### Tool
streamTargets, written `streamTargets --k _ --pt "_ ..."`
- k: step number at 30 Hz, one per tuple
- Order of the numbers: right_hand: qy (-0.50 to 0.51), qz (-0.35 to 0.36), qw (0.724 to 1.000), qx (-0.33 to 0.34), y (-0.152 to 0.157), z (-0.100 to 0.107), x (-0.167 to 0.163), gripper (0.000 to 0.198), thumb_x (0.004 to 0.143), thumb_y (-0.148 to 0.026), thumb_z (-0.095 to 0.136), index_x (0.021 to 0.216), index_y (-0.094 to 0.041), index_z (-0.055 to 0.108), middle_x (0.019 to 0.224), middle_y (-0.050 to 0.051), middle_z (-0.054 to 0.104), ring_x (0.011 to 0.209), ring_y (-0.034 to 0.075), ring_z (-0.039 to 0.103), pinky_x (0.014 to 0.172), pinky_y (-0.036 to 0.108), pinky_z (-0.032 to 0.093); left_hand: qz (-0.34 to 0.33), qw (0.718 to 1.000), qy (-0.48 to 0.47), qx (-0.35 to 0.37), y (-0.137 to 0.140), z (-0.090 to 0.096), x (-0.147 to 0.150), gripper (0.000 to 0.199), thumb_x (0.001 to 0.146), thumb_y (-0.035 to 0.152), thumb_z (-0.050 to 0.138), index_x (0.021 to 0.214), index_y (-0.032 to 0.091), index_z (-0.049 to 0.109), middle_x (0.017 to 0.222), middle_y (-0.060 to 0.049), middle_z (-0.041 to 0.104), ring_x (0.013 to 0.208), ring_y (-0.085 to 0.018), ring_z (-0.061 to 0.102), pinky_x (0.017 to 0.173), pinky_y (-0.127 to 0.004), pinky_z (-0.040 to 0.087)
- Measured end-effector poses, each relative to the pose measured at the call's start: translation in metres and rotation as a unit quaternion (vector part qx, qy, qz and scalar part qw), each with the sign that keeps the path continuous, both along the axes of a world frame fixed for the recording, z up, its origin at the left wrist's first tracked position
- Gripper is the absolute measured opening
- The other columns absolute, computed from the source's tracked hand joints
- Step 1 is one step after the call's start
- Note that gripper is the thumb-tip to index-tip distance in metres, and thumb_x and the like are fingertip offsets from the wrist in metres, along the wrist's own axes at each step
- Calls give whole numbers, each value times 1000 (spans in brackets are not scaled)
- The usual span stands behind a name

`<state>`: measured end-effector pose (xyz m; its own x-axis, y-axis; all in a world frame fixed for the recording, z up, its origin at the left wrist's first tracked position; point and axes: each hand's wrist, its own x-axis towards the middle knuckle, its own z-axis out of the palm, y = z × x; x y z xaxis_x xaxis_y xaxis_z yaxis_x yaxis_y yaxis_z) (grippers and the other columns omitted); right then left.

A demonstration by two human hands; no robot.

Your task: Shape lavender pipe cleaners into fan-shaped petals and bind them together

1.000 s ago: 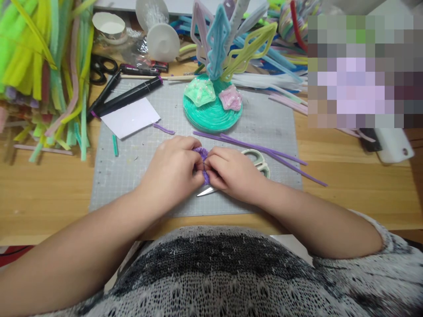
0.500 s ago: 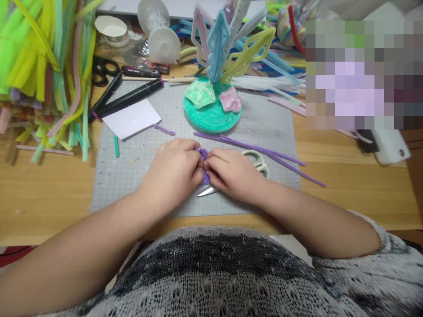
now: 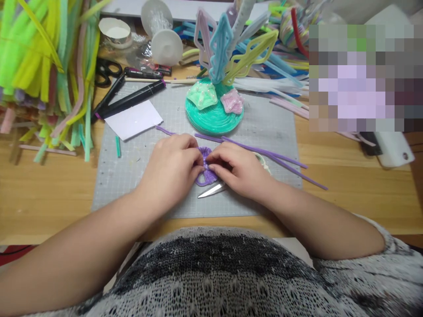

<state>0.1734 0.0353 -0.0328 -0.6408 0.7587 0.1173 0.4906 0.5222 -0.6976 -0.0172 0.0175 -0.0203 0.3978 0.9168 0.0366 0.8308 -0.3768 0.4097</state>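
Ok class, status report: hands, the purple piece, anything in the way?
Left hand and right hand: both pinching purple piece. Piece partly hidden by hands. Scissors partly covered by right hand, blade near piece.

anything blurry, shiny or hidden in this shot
In the head view, the bundle of strips at left looks soft, the scissors blade shines brightly, and pixelation hides part of the upper right; also in the head view, fingers partly cover the purple piece.

Piece before disc, scissors apparently on mat
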Motion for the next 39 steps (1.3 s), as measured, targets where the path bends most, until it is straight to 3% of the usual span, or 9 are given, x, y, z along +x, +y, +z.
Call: streamTargets --k 5,11,15,19,26,32,39 --pt "-13 5 1000 -17 0 -1 -3 12 87 -16 58 96 -16 67 91 6 64 82 17 59 71 29 45 19 999 40 17 -6 2 3 18 81 35 64 83 16 65 103 -11 63 96 -29 57 83 -43 44" --pt "-20 63 998 9 1 -6 -1 19 92 -17 51 96 -19 70 92 6 60 83 17 56 73 30 45 26 996 30 84 -10 2 12 19 82 24 58 99 14 58 113 -16 58 105 -32 52 87 -48 43" --pt "-12 76 997 8 2 -8 0 20 93 -15 48 94 -20 68 102 6 63 95 18 58 80 31 47 -53 997 -31 39 -12 -2 14 13 88 15 46 97 15 56 99 -11 61 92 -24 56 79 -39 47" --pt "-21 39 999 -3 4 -5 -1 12 89 -12 53 88 -15 64 88 5 67 83 17 60 75 30 47 4 999 -25 -22 -16 2 9 15 89 19 48 101 14 56 90 -7 63 78 -20 59 66 -32 48" --pt "-10 29 999 -8 7 0 1 11 86 -8 54 84 -17 60 85 5 65 81 16 59 74 29 48 -144 986 88 -13 -20 20 1 24 89 14 47 101 13 68 106 -11 70 94 -25 64 89 -40 48" --pt "-18 35 999 20 5 -3 1 8 88 -11 53 84 -17 57 88 7 63 86 19 58 76 33 49 -177 977 98 65 -23 15 -2 35 91 13 39 114 9 66 114 -12 70 105 -25 64 102 -43 42" --pt "-23 37 997 57 -2 -7 -2 16 92 -12 42 88 -18 57 94 9 60 86 19 57 80 35 51 -184 974 117 62 -25 15 -3 39 92 12 34 114 11 66 116 -12 70 110 -25 63 108 -45 36"
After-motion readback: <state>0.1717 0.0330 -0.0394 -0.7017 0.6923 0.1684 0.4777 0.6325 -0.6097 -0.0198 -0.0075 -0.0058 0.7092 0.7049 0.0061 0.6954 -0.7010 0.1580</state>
